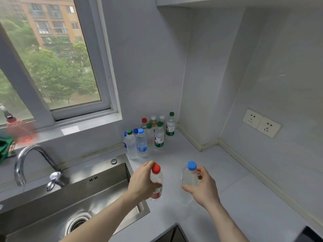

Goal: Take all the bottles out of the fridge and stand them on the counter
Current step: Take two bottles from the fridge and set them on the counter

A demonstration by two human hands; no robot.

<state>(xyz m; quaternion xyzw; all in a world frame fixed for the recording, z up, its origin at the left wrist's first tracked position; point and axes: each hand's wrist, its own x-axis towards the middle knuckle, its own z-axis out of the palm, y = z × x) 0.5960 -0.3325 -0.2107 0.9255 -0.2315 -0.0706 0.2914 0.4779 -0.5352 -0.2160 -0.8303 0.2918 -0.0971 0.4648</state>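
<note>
Grey kitchen counter (236, 193) runs beside a steel sink (73, 203). Behind its corner stands a cluster of capped bottles (148, 137) near the wall. Left hand (142, 182) grips a red-capped bottle (156, 180); right hand (203, 187) curls round a clear blue-capped bottle (189, 179), both upright at the counter.

— What is held above the counter (236, 198)?

— A red-capped bottle (156, 182) is gripped by the left hand (142, 183); at its 3 o'clock, a blue-capped bottle (189, 179) is gripped by the right hand (203, 187).

— And beyond?

— At 12 o'clock, a cluster of bottles (148, 135) is seen standing upright in the corner; at 9 o'clock, the sink (97, 189) and tap (31, 163) are shown.
</note>
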